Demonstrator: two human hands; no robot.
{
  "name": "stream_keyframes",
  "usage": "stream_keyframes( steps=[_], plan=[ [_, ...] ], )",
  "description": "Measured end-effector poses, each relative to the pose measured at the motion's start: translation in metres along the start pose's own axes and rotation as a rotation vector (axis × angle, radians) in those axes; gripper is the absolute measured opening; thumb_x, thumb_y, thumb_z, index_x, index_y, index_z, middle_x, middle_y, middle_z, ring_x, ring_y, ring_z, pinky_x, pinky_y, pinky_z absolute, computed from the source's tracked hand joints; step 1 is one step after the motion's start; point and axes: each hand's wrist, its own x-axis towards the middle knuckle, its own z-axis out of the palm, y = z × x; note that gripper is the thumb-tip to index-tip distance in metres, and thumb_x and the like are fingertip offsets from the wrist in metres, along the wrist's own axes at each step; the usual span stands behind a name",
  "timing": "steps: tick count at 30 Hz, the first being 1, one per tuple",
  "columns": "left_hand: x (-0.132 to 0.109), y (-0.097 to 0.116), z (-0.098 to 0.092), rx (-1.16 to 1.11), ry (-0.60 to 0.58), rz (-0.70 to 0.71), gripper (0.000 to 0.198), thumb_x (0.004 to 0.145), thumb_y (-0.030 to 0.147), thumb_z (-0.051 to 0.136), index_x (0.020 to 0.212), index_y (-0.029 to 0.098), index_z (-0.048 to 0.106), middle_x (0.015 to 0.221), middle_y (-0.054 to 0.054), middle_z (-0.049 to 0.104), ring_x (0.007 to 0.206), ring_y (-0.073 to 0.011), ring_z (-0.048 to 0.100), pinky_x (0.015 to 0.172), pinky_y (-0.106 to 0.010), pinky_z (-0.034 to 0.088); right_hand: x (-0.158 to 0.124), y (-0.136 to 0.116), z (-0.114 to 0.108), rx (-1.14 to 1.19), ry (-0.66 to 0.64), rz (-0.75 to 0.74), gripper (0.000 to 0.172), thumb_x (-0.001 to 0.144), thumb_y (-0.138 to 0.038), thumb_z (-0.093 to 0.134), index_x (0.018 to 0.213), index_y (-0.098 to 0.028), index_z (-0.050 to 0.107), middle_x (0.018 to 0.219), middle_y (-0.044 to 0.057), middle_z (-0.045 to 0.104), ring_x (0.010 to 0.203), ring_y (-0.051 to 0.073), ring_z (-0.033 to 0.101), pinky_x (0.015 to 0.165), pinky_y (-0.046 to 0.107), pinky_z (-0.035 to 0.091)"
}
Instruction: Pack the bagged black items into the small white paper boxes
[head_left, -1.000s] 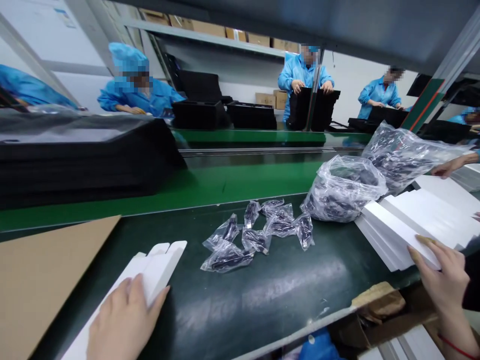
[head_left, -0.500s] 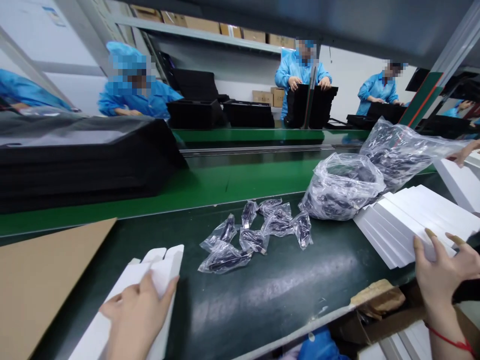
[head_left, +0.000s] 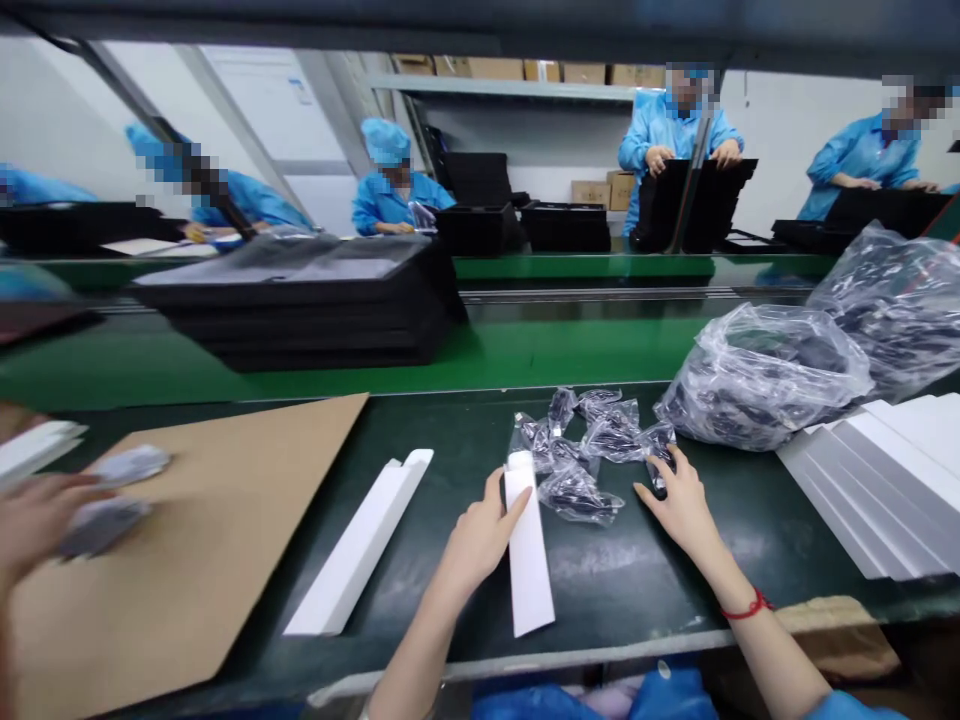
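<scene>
My left hand [head_left: 480, 535] grips a long, narrow white carton [head_left: 531, 560] between thumb and fingers, its end flap pointing away from me. My right hand [head_left: 679, 500] is spread over a small clear bag with a dark cable [head_left: 660, 470], fingertips at the plastic and thumb apart. Between the two hands lie several more bagged cables [head_left: 581, 490] in a loose cluster. A second narrow white carton [head_left: 364, 545] rests on the dark green work surface, left of my left hand.
A brown cardboard sheet [head_left: 247, 520] covers the left side, where another person's hand [head_left: 37, 520] handles small bagged items. Large clear bags [head_left: 765, 380] and stacked flat white cartons [head_left: 885, 490] stand at right. Black boxes [head_left: 322, 310] sit on the green conveyor [head_left: 517, 345]; co-workers stand beyond.
My view has turned left. My left hand has moved from one white carton to hold another beside the bagged cables. My right hand has left the carton stack and reached the rightmost bagged cable.
</scene>
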Motion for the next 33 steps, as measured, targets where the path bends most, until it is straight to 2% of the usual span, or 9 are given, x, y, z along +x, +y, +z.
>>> stream_keyframes(
  steps=[6,10,13,18,21,24,27,30,33],
  plan=[
    [-0.006,0.011,0.010,0.077,0.044,-0.031,0.068,0.091,0.057,0.046,0.140,0.011,0.038,0.120,-0.023,0.067,0.112,-0.0425,0.065,0.089,-0.046,0.048,0.017,0.013,0.003,0.197,-0.011,0.189,0.031,0.093,-0.041,0.060,0.110,-0.015,0.062,0.114,0.007,0.062,0.102,0.018,0.061,0.090,0.041,0.053],
    [-0.007,0.017,0.014,0.023,0.129,-0.020,0.040,0.084,0.039,0.058,0.116,0.015,0.052,0.120,-0.019,0.067,0.109,-0.0381,0.066,0.086,-0.042,0.049,0.020,0.008,-0.020,0.429,0.011,0.270,0.040,0.090,-0.045,0.063,0.115,-0.015,0.059,0.101,0.005,0.065,0.084,0.014,0.064,0.075,0.033,0.056],
    [-0.011,0.012,0.010,-0.068,0.154,-0.001,0.037,0.087,0.033,0.053,0.119,0.017,0.046,0.115,-0.014,0.070,0.106,-0.0315,0.068,0.085,-0.038,0.051,0.016,-0.011,-0.048,0.603,0.073,0.273,0.048,0.083,-0.050,0.068,0.117,-0.018,0.060,0.110,0.010,0.068,0.095,0.019,0.067,0.081,0.034,0.057],
    [-0.033,0.018,0.013,-0.396,0.549,0.304,0.051,0.082,0.033,0.058,0.127,0.019,0.040,0.115,-0.011,0.067,0.098,-0.0265,0.070,0.078,-0.034,0.055,0.006,-0.061,-0.099,0.771,0.109,0.214,0.037,0.081,-0.044,0.073,0.111,-0.024,0.067,0.118,0.008,0.069,0.111,0.022,0.065,0.091,0.034,0.055],
    [-0.046,0.036,0.028,-0.436,0.736,0.635,0.051,0.079,0.029,0.064,0.126,0.020,0.045,0.101,-0.006,0.067,0.082,-0.0200,0.070,0.070,-0.028,0.056,0.003,-0.093,-0.121,0.780,0.152,0.036,0.030,0.085,-0.027,0.070,0.115,-0.027,0.066,0.115,0.005,0.070,0.107,0.019,0.067,0.090,0.033,0.056],
    [-0.050,0.052,0.044,-0.430,0.722,0.915,0.048,0.077,0.020,0.062,0.123,0.021,0.048,0.095,-0.004,0.066,0.078,-0.0166,0.068,0.064,-0.023,0.055,0.006,-0.118,-0.139,0.593,0.153,-0.363,0.033,0.085,-0.008,0.063,0.112,-0.026,0.066,0.109,0.004,0.071,0.106,0.019,0.066,0.088,0.033,0.056],
    [-0.049,0.058,0.056,-0.443,0.719,0.983,0.051,0.075,0.020,0.062,0.124,0.020,0.047,0.094,-0.004,0.065,0.077,-0.0171,0.067,0.062,-0.024,0.056,0.012,-0.130,-0.154,0.293,-0.050,-0.697,0.040,0.085,0.002,0.052,0.112,-0.025,0.064,0.109,0.004,0.069,0.103,0.018,0.063,0.084,0.032,0.056],
    [-0.049,0.058,0.060,-0.460,0.725,0.993,0.052,0.074,0.020,0.064,0.123,0.019,0.047,0.094,-0.005,0.066,0.076,-0.0180,0.067,0.063,-0.026,0.057,0.014,-0.137,-0.163,0.104,-0.229,-0.791,0.049,0.082,0.006,0.039,0.114,-0.023,0.062,0.110,0.004,0.068,0.103,0.017,0.060,0.083,0.030,0.056],
    [-0.050,0.061,0.061,-0.442,0.725,0.992,0.048,0.075,0.019,0.061,0.121,0.019,0.049,0.093,-0.006,0.068,0.075,-0.0186,0.067,0.063,-0.027,0.058,0.010,-0.149,-0.161,-0.033,-0.244,-0.848,0.047,0.077,0.007,0.036,0.107,-0.019,0.063,0.103,0.006,0.068,0.097,0.018,0.058,0.077,0.030,0.055]
  ],
)
